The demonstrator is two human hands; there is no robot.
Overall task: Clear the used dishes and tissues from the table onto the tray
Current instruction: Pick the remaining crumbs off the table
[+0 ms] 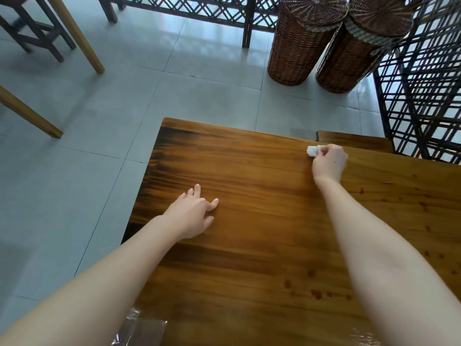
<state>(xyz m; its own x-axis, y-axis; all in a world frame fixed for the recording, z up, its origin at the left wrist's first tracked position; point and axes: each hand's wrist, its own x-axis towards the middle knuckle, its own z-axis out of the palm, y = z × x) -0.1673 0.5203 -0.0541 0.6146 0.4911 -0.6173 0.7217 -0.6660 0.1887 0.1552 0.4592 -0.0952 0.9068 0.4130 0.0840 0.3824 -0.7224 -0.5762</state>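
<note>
Pinches the crumpled tissue (311, 151) at the far edge of the bench (249, 221) in the curled fingers (324, 153) of the right hand (329, 164) — needs a firm, straight lift toward the unseen tray — with the left hand (192, 216) open, flat on the wood.

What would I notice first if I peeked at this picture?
Probably the right hand pinching a crumpled white tissue near the far edge of the brown wooden table. The left hand rests open on the table's left side. Beyond the table, two tall wicker baskets stand on the tiled floor.
</note>
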